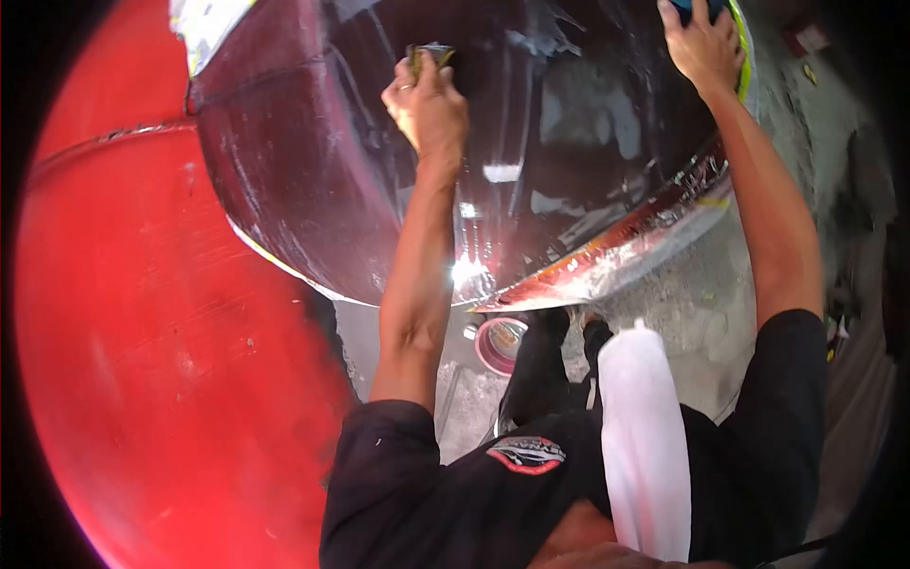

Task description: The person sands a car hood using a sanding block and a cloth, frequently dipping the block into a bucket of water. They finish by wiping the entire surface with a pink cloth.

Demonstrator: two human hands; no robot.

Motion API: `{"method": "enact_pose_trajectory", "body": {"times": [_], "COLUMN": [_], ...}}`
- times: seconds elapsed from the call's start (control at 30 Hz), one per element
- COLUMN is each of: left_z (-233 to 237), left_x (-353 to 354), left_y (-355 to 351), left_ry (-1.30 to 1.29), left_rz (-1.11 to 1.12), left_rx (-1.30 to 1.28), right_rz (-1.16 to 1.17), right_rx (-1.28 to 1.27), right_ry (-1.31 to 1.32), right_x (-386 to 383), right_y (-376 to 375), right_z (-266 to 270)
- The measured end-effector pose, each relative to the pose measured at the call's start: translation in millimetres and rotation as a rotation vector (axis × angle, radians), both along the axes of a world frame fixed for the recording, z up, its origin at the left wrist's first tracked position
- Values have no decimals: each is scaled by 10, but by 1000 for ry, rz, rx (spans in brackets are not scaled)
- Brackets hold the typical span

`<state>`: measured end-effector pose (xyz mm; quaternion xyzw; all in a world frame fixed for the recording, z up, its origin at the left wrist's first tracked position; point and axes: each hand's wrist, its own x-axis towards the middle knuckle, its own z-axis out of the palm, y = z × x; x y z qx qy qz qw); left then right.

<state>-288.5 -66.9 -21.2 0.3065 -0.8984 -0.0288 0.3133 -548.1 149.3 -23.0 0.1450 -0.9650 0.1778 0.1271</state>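
My left hand (431, 109) is closed on a small folded piece of what looks like sandpaper (436, 51), dark with yellowish edges. It presses this against a wet, dark, curved vehicle panel (578, 104). At the panel's upper right edge, my right hand (706, 52) grips a dark blue pad or cloth (684, 9), partly cut off by the frame. Water streaks, milky smears and bright reflections cover the dark surface. Yellow-green tape (745, 57) runs along the edge beside my right hand.
A red body panel (171, 351) fills the left side. White masking (210, 28) shows at upper left. On the concrete floor (706, 332) stands a pinkish-red bucket (485, 347) near my feet. A white towel (645, 446) hangs down my front. Small items lie at the right.
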Motion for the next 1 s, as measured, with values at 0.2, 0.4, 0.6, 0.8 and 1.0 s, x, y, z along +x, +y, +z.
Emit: {"method": "enact_pose_trajectory", "body": {"times": [0.2, 0.4, 0.6, 0.8, 1.0], "left_z": [-1143, -685, -330, -1049, -140], "left_x": [2645, 1699, 1721, 2965, 1214], "left_y": [1126, 219, -121, 872, -724], "left_ry": [-134, -13, -27, 9, 183], "left_rz": [145, 247, 191, 389, 163], "left_rx": [-7, -104, -55, 48, 3], "right_rz": [36, 64, 93, 126, 48], "right_rx": [-158, -121, -142, -106, 20], "right_ry": [157, 239, 156, 209, 215], "right_x": [-354, -480, -521, -447, -445], "right_y": [-17, 3, 74, 55, 22], "right_z": [-431, -558, -513, -483, -359]}}
